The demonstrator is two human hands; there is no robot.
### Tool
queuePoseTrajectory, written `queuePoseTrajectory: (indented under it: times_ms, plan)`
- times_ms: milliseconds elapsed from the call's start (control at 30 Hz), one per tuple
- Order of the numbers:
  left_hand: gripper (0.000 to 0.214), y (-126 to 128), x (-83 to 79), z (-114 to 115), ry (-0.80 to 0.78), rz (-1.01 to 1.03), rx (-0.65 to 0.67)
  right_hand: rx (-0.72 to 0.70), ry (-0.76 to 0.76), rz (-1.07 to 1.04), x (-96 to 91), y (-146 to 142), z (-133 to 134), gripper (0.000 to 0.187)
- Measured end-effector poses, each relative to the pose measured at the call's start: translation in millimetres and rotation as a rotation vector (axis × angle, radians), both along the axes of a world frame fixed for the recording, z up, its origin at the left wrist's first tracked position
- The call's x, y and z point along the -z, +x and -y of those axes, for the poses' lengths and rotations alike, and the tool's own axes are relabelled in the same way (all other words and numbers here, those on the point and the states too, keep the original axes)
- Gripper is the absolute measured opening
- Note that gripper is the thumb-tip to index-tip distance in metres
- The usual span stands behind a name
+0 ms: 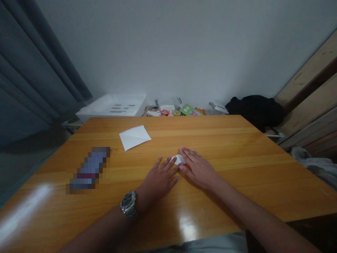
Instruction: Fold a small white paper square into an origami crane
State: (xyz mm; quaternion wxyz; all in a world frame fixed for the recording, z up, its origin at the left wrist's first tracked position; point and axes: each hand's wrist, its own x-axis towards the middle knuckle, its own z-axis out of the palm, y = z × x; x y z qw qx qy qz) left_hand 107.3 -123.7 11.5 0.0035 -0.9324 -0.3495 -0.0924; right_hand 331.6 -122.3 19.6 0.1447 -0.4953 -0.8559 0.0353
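A small piece of white folded paper (179, 159) lies on the wooden table, partly covered by both hands. My left hand (162, 175), with a metal watch (128, 202) on its wrist, rests with spread fingers on the paper's left side. From the right, my right hand (197, 168) lies flat, its fingers stretched out over the paper's right edge. The thumb of my right hand is close to the left hand's fingers. How the paper is folded under the hands cannot be seen.
A white sheet with a perforated edge (135, 137) lies farther back on the table (226, 140). At the left is a pixelated flat object (89, 170). Beyond the far edge are a white tray (113, 105), a green packet (190, 110) and a black bag (255, 110).
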Motion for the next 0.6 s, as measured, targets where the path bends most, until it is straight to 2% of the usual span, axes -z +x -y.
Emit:
queuePoseTrajectory:
  times_ms: [233,400,600]
  plan:
    - [0.050,-1.6,4.5,-2.0,0.008,-0.003,0.023,-0.037,-0.100,0.014,22.1,-1.2,-1.5,0.066]
    - [0.057,-9.1,0.1,-3.3,-0.014,-0.014,0.031,-0.036,-0.084,0.029,24.6,0.5,-0.2,0.068]
    - [0.054,-15.2,-7.9,2.4,-0.001,-0.013,-0.105,-0.031,-0.060,0.013,24.6,-0.3,0.8,0.067]
